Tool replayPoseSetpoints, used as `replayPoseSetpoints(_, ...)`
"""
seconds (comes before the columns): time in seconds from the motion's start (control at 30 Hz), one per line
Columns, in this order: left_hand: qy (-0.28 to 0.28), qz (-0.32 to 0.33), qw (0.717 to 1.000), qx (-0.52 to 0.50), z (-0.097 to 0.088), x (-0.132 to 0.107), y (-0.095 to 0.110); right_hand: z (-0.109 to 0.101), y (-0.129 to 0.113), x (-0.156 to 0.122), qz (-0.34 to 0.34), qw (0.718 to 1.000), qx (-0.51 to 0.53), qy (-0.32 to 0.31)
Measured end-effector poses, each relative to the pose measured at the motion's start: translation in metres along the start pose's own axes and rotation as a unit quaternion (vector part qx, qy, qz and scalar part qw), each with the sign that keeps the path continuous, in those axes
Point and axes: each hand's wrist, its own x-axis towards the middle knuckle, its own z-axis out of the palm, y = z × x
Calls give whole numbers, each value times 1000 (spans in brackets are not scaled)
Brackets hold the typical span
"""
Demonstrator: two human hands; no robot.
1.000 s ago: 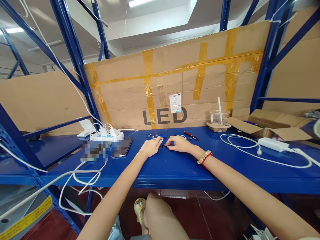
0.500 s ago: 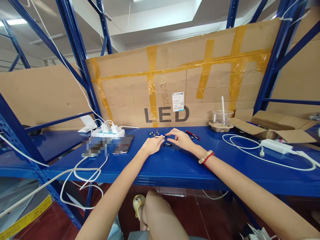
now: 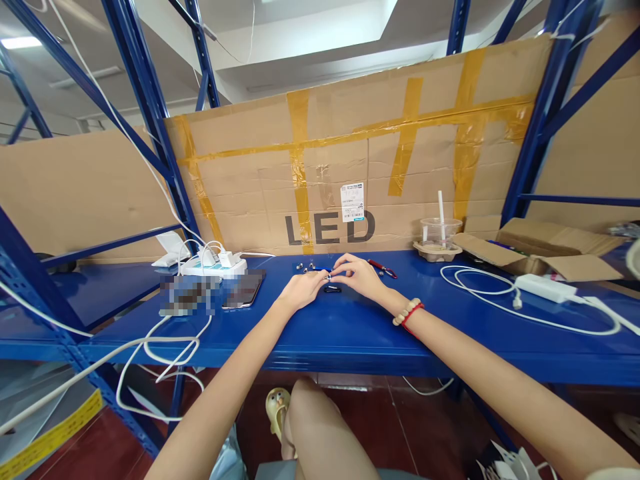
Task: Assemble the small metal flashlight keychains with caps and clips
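Over the blue shelf top, my left hand (image 3: 300, 291) pinches a small shiny metal piece (image 3: 329, 277) at its fingertips; its exact kind is too small to make out. My right hand (image 3: 361, 277) meets it from the other side, thumb and fingers closed at the same piece. Just below the fingertips lies a black carabiner (image 3: 333, 289). Behind my hands are several small metal bits (image 3: 301, 267) and a blue item (image 3: 320, 269), partly covered. A red carabiner-like item (image 3: 383, 269) rests beyond my right hand.
On the left are a white power strip (image 3: 214, 268), a dark phone (image 3: 245, 290) and looping white cables (image 3: 160, 343). To the right stand a clear cup with a straw (image 3: 441, 230), an open carton (image 3: 560, 250) and a white adapter (image 3: 545, 291). Cardboard (image 3: 240, 193) walls the back.
My right fingertips have moved in and closed at the small metal piece by my left fingertips. The view has shifted slightly; the items on the shelf stay where they were.
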Motion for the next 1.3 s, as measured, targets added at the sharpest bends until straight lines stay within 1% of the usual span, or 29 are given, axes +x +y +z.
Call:
replayPoseSetpoints(0.27, 21, 11, 1000, -9, 1, 0, 1, 3, 2, 0, 3, 1000, 7, 6)
replayPoseSetpoints(0.43, 66, 32, 997, -7, 3, 0, 0, 0, -4, 1, 25, 999, 14, 23)
replayPoseSetpoints(0.57, 100, 46, 994, -7, 3, 0, 1, -3, -9, 1, 41, 999, 17, 25)
replayPoseSetpoints(0.73, 80, 60, 995, -23, 6, 0, -1, -2, -4, -1, 37, 999, 31, 7)
replayPoseSetpoints(0.93, 80, 79, 994, -20, 9, -1, -4, 1, -3, -3, 50, 993, 105, -17)
replayPoseSetpoints(1.1, 86, 105, 991, 5, 7, -1, -4, 4, -9, -2, 107, 977, 179, -33)
replayPoseSetpoints(1.2, 90, 116, 989, 24, 6, -2, -3, 5, -12, -2, 136, 971, 192, -43)
replayPoseSetpoints(1.3, 83, 117, 989, 41, 6, -1, -4, 5, -14, -2, 175, 962, 204, -56)
